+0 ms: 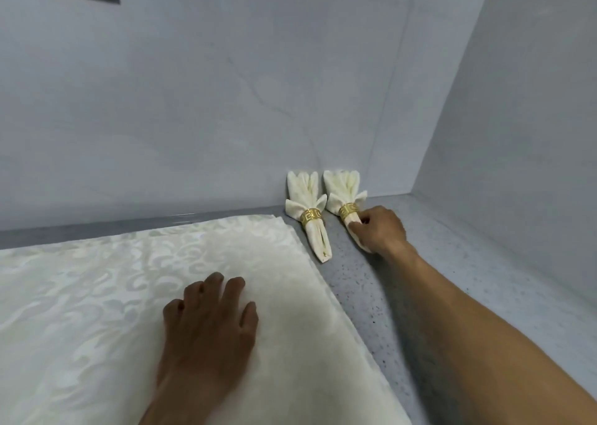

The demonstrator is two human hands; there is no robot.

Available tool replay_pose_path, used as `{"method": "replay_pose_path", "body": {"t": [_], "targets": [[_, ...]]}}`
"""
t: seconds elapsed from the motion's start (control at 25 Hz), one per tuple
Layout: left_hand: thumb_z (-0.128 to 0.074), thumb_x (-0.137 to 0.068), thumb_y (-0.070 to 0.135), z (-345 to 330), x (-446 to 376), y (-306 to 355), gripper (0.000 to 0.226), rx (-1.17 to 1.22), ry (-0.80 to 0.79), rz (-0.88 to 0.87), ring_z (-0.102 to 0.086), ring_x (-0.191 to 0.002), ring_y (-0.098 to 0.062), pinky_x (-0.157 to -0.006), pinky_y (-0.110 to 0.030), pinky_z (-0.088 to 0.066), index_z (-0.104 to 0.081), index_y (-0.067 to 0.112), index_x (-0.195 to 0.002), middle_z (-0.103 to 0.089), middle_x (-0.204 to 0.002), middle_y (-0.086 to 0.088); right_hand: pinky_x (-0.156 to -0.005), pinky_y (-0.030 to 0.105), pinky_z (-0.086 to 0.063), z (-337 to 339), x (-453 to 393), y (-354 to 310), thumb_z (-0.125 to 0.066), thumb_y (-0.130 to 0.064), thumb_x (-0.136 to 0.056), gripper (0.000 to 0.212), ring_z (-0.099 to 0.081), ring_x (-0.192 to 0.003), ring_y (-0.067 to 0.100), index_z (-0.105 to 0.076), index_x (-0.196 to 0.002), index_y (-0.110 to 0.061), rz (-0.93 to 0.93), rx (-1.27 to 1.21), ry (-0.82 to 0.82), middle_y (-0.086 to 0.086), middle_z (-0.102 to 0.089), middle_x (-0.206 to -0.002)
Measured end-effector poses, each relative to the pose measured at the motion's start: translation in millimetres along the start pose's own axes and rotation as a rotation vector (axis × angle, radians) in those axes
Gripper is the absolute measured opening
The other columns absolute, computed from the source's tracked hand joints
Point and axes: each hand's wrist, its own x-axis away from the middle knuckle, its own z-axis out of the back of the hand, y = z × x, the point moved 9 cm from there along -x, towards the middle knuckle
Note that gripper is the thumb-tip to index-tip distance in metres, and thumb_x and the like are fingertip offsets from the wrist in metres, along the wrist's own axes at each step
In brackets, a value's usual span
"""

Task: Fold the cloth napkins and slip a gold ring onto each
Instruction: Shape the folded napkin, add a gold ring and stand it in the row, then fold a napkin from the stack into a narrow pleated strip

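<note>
Grey counter, right hand gripping ringed napkin

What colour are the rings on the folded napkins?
Gold, with a cut-out maze pattern, on both rings in the head view.

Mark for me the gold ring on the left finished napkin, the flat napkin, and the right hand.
gold ring (311, 218): head view, front of the band.
flat napkin (97, 289): head view, bare patterned cloth left of the left hand.
right hand (379, 229): head view, back of the hand.
</note>
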Motion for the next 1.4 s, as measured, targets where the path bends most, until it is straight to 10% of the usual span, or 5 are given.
{"method": "replay_pose_path", "body": {"t": [0.64,0.84,1.08,1.24,1.4], "targets": [[-0.005,-0.080,0.055,3,1,6,0.067,-0.031,-0.070,-0.005,-0.039,-0.125,-0.019,-0.100,-0.040,-0.029,-0.045,0.036,-0.131,-0.043,-0.136,0.010,-0.065,0.032,-0.048,17,60,-6,-0.065,-0.040,-0.085,0.026,-0.054,-0.074,0.014,-0.059,-0.102,-0.021,-0.034,-0.012,0.044,-0.002,-0.060,-0.091],[-0.043,-0.082,0.046,79,35,0,0.044,0.438,0.038,-0.002,-0.053,-0.116,-0.021,-0.097,-0.037,-0.038,-0.064,0.025,-0.114,-0.060,-0.125,0.007,-0.084,0.031,-0.046,27,229,-57,-0.059,-0.034,-0.092,0.015,-0.055,-0.094,0.013,-0.066,-0.102,-0.026,0.340,-0.100,-0.024,-0.011,-0.064,-0.103],[-0.072,-0.079,0.051,134,198,-64,0.018,0.397,-0.356,-0.119,-0.055,-0.098,0.009,-0.085,-0.021,-0.046,-0.065,0.039,-0.090,-0.065,-0.101,0.025,-0.099,0.022,-0.040,20,407,-112,-0.058,-0.064,-0.083,0.046,-0.051,-0.114,-0.004,-0.064,-0.120,-0.037,0.887,-0.193,-0.416,-0.026,-0.057,-0.126],[-0.075,-0.070,0.064,117,252,-103,0.032,0.391,-0.470,-0.159,-0.036,-0.125,0.012,-0.105,-0.024,-0.036,-0.066,0.047,-0.096,-0.046,-0.130,0.038,-0.082,0.032,-0.053,7,416,-107,-0.061,-0.059,-0.084,0.037,-0.062,-0.101,0.002,-0.077,-0.090,-0.026,0.960,-0.285,-0.332,-0.016,-0.070,-0.111],[-0.076,-0.080,0.044,120,241,-108,0.010,0.603,-0.380,-0.051,-0.056,-0.104,0.007,-0.092,-0.027,-0.047,-0.074,0.034,-0.080,-0.062,-0.117,0.028,-0.083,0.030,-0.050,15,404,-111,-0.043,-0.071,-0.088,0.057,-0.060,-0.094,0.003,-0.075,-0.097,-0.026,0.871,-0.271,-0.362,-0.020,-0.068,-0.111]]}}
